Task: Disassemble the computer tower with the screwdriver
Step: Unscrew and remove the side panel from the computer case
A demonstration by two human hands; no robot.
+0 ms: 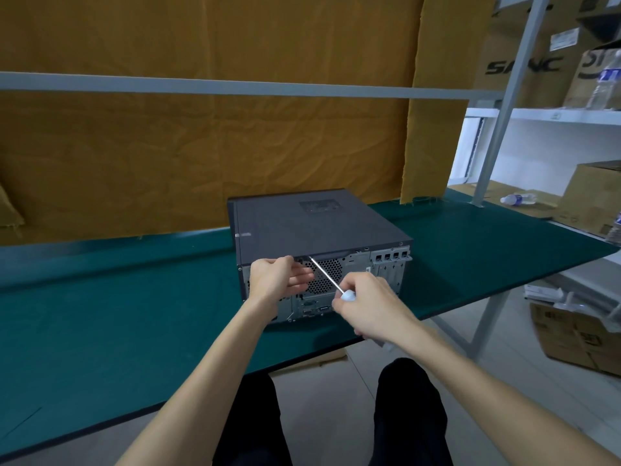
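Observation:
A dark grey computer tower (319, 227) lies on its side on the green table (117, 314), its rear panel facing me. My right hand (369, 306) grips the pale handle of a screwdriver (327, 275). The metal shaft slants up and left, with its tip at the upper edge of the rear panel near the fan grille. My left hand (275, 279) rests against the rear panel's left part, fingers relaxed and reaching toward the shaft's tip. What lies under the left fingers is hidden.
An orange cloth (201, 146) hangs behind the table under a grey rail. Shelves with cardboard boxes (524, 62) and a water bottle (517, 199) stand at the right. More boxes (578, 338) sit on the floor by the table's right leg. My legs are below the front edge.

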